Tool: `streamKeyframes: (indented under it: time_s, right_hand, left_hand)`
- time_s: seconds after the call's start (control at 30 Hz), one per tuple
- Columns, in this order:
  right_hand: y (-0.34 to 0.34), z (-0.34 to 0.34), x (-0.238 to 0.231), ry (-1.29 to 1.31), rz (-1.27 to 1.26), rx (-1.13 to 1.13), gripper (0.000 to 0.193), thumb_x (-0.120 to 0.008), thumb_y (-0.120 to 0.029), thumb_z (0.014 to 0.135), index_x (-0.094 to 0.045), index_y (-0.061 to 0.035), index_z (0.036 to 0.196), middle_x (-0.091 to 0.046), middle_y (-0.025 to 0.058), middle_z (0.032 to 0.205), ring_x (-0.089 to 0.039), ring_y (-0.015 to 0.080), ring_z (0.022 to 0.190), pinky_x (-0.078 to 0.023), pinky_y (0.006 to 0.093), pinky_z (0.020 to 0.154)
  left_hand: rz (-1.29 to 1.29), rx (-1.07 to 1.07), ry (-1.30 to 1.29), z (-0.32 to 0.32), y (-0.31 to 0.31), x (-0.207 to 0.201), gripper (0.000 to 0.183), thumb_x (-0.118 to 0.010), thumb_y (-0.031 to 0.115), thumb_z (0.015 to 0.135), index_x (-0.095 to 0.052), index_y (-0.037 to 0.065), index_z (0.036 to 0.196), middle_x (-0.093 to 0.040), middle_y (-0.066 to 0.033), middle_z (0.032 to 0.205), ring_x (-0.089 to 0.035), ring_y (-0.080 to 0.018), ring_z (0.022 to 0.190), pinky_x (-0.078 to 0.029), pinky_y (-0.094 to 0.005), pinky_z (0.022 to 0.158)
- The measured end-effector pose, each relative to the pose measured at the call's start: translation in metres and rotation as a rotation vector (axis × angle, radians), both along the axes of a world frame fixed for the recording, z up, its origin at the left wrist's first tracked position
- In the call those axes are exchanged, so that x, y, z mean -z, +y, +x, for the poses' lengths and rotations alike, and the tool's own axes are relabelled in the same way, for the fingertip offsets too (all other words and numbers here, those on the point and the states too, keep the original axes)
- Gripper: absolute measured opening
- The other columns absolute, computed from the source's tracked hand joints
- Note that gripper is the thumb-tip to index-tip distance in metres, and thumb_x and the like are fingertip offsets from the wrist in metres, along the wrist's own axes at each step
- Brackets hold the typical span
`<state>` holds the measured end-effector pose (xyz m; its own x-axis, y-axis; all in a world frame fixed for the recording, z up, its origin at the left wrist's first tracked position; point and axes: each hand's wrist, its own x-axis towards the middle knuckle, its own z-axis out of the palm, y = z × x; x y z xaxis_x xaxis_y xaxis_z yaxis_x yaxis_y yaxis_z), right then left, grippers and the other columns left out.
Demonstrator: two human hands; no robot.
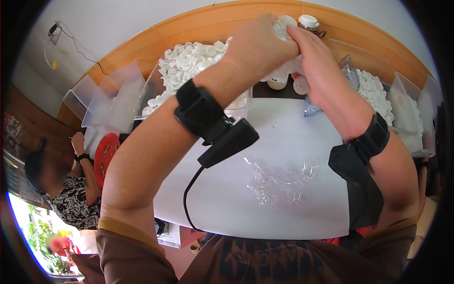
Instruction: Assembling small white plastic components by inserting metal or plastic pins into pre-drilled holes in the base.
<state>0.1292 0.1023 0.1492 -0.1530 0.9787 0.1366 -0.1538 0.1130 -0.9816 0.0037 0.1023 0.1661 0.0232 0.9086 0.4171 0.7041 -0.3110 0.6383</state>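
Observation:
At the far side of the table, both my hands are raised and brought together around a bunch of white translucent plastic pieces (282, 72). My left hand (262, 47) curls over them from the left, its fingertips hidden. From the right my right hand (314, 59) presses against them, fingers pointing up and away. The exact shape of the held pieces is mostly covered. Just below the hands lie a round white plastic part with holes (301, 86) and a cream-coloured round part (277, 84). A heap of thin clear plastic slivers (282, 184) lies on the white tabletop (222, 199).
A clear bin (145, 92) heaped with white plastic caps (189, 59) stands at the far left. On the right, another holds small white pieces (374, 92), with a bluish plastic bag (312, 108) beside it. A white-lidded jar (309, 22) stands behind. Someone sits left by a red tray (105, 150).

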Motion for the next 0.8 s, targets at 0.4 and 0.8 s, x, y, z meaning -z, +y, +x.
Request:
streamKeyframes:
  time_s: [0.4, 0.8]
  right_hand:
    - [-0.013, 0.043, 0.075, 0.019, -0.289, -0.048, 0.033, -0.048, -0.042, 0.089, -0.056, -0.0137, 0.103, -0.057, -0.0021, 0.087, -0.050, 0.0088, 0.073, -0.039, 0.0270, 0.056]
    - [-0.005, 0.040, 0.127, -0.141, -0.223, -0.206, 0.041, -0.049, -0.029, 0.090, -0.053, 0.0071, 0.110, -0.062, 0.0154, 0.099, -0.058, 0.0192, 0.089, -0.046, 0.0320, 0.075]
  left_hand:
    - [-0.125, -0.032, 0.057, 0.047, -0.015, 0.075, 0.046, -0.061, 0.032, 0.074, -0.057, -0.003, 0.104, -0.062, -0.0242, 0.097, -0.060, -0.0368, 0.091, -0.048, -0.0395, 0.079]
    - [-0.217, -0.111, 0.015, 0.036, -0.025, 0.136, 0.038, -0.063, 0.025, 0.074, -0.058, 0.003, 0.105, -0.059, -0.0223, 0.103, -0.056, -0.0368, 0.098, -0.046, -0.0416, 0.083]
